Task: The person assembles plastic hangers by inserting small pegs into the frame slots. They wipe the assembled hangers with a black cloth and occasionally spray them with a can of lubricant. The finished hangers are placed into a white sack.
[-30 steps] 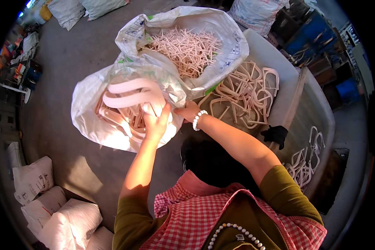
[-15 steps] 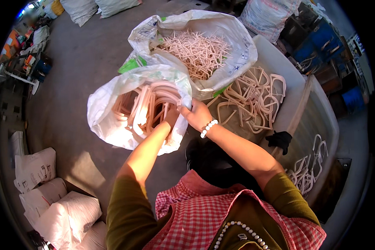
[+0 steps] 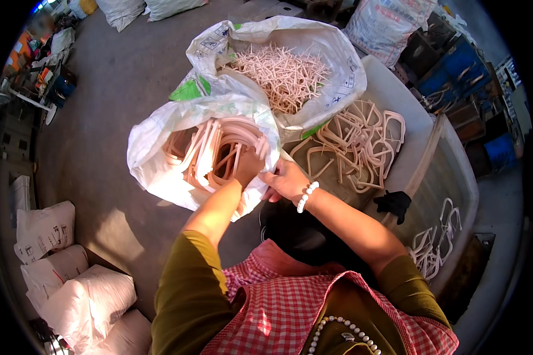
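A white woven sack (image 3: 150,155) stands in front of me, its mouth spread wide. Curved pale-pink plastic pieces (image 3: 204,151) are packed inside it. My left hand (image 3: 250,168) reaches into this sack beside the curved pieces, and its fingers are hidden there. At the sack's right side, my right hand (image 3: 288,181) grips the rim, with the thumb on top; a white bead bracelet circles that wrist. Behind stands a second white sack (image 3: 331,53), filled with short thin pink sticks (image 3: 281,74).
To the right is a large pale bin (image 3: 391,86) with loose pink U-shaped pieces (image 3: 361,139). A black glove (image 3: 394,204) hangs on its divider (image 3: 425,155); whitish pieces (image 3: 435,245) lie beyond. Full white sacks (image 3: 95,302) are stacked at lower left.
My right hand has slid a little down and right along the sack rim. The left hand stays inside the sack, slightly further right. The whole view has shifted a bit.
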`<action>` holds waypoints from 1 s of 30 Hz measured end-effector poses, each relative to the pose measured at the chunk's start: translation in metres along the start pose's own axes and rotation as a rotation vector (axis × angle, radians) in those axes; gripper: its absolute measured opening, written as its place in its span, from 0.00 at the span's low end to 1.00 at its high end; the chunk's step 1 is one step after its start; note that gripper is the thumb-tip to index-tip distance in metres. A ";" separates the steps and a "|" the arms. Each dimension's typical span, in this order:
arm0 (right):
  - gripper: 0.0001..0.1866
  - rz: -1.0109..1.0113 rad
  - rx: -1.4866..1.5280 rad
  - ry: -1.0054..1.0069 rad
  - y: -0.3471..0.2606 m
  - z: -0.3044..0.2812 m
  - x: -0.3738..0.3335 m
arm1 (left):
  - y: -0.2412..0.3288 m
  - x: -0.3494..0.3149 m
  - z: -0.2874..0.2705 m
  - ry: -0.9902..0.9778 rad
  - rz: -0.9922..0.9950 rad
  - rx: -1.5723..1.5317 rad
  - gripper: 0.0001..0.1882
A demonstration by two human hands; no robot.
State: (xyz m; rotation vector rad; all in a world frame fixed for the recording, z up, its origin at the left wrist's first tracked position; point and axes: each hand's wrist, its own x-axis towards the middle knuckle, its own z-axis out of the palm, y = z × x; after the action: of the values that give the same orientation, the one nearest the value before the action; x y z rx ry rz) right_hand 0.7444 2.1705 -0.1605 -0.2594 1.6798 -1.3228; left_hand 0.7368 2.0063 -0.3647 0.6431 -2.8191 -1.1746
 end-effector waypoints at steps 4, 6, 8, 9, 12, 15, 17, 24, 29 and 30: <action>0.17 0.054 -0.004 -0.059 0.003 -0.029 -0.007 | 0.035 -0.017 -0.008 0.006 -0.065 -0.093 0.38; 0.20 0.138 -0.018 -0.116 0.012 -0.050 -0.003 | 0.071 -0.032 -0.042 -0.070 -0.176 -0.221 0.43; 0.22 0.153 -0.047 -0.123 0.008 -0.052 -0.006 | 0.075 -0.041 -0.059 -0.209 -0.214 -0.395 0.45; 0.23 0.156 -0.054 -0.123 0.005 -0.051 -0.006 | 0.068 -0.047 -0.068 -0.288 -0.167 -0.479 0.45; 0.26 0.192 -0.162 -0.061 -0.004 -0.052 -0.005 | 0.066 -0.056 -0.092 -0.389 -0.189 -0.213 0.35; 0.32 0.030 -0.322 0.185 -0.005 -0.057 0.005 | 0.097 -0.066 -0.125 -0.142 -0.169 0.029 0.28; 0.42 -0.233 -0.425 0.404 0.017 -0.071 0.033 | 0.105 -0.062 -0.128 0.165 0.222 0.273 0.32; 0.29 -0.285 -0.387 0.326 -0.012 -0.048 0.066 | 0.066 -0.045 -0.081 0.349 0.465 0.694 0.46; 0.18 -0.404 -0.451 0.281 -0.030 -0.007 0.028 | 0.030 -0.055 -0.106 -0.121 0.216 0.708 0.57; 0.19 -0.510 -0.495 0.356 -0.029 -0.003 0.032 | 0.025 -0.057 -0.105 -0.004 0.280 0.663 0.48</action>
State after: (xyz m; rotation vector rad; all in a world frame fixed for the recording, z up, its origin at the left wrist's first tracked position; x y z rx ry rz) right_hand 0.7148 2.1399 -0.1536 -0.8265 2.3426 -1.3424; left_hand 0.7980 1.9724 -0.2650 0.2271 -3.1430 -0.1834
